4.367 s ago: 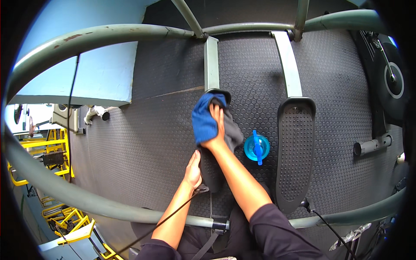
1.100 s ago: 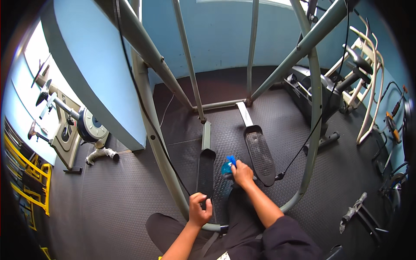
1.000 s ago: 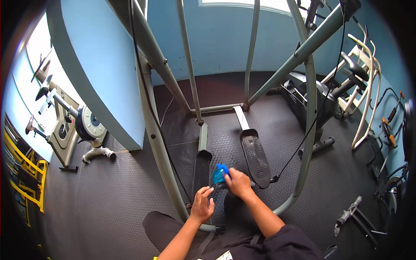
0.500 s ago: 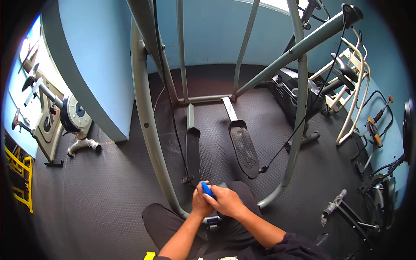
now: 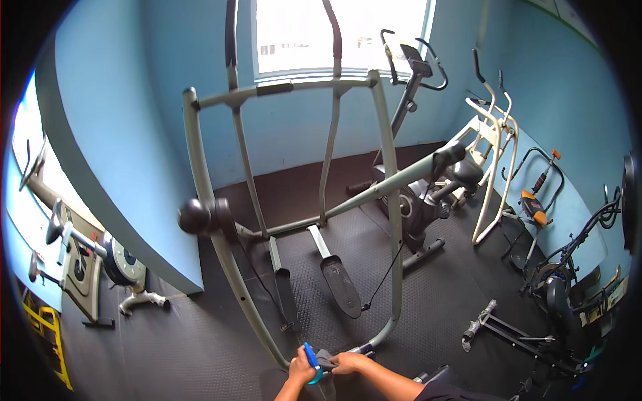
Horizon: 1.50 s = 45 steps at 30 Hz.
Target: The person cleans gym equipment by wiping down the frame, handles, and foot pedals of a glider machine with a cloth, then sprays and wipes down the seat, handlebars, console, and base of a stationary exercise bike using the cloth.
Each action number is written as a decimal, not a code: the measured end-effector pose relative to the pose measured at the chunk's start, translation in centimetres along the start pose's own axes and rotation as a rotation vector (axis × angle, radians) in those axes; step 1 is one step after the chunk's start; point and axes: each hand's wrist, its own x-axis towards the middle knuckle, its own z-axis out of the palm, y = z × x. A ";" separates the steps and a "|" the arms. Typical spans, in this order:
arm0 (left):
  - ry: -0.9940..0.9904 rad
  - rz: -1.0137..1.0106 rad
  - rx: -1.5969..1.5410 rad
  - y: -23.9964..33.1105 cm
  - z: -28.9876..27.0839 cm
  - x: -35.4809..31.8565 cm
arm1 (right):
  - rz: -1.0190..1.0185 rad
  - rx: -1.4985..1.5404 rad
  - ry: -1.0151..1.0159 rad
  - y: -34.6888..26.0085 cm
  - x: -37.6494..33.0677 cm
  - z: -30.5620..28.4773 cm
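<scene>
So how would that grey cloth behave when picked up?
The grey cloth likely flops, as it bunches unevenly at the right hand. It is probably light, looking small and soft, and unlikely to roll, given its crumpled shape.

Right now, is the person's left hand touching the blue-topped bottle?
Touching: the head view shows the left hand closed around the blue-topped bottle, its blue top and turquoise body showing beside the fingers with no gap.

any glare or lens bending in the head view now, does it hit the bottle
Head view: the bright rectangular window burns out to near white; head view: the pale blue wall at left bends along its edge; head view: the blue plastic bottle in the left hand lies clear of that glare.
</scene>
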 end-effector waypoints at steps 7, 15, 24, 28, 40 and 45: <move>-0.314 0.350 -0.047 21.2 -14.5 -4.0 | -0.318 1.041 -0.008 -1.4 -12.5 -3.6; -0.437 0.568 0.160 36.2 -20.1 -3.1 | -0.172 1.202 0.494 -0.9 -18.3 -1.8; -0.454 0.537 0.200 44.2 -14.7 3.0 | -0.271 1.245 1.405 6.0 -23.8 -13.6; -0.476 0.637 0.086 51.5 -7.2 6.6 | -0.659 1.526 1.042 14.9 -22.1 -19.3; -0.098 0.442 -0.224 71.0 6.5 17.9 | -0.639 1.526 0.543 33.2 -36.1 -44.6; 0.039 0.452 -0.181 75.2 8.6 23.9 | -0.855 1.278 0.462 29.7 -38.7 -52.0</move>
